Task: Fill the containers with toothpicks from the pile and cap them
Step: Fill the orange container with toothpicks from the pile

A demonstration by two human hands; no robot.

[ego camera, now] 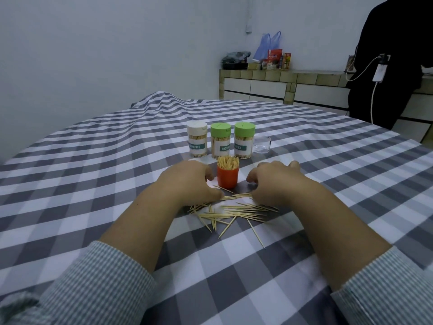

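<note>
Raking the loose pile of thin wooden toothpicks together, the person's left hand and right hand curl loosely, holding nothing, beside the full orange plastic cup, so picks stay close for grabbing.

Orange container, seemingly full, upright behind scattered toothpick pile.

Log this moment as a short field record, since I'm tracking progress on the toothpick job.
capped containers: white-lidded container, two green-lidded containers, in a row
open container: orange cup, full of toothpicks, uncapped
clear cap, right of the row
loose toothpicks, scattered on the checked tablecloth
left hand, fingers curled down at the pile
right hand, likewise; grip hidden
</note>
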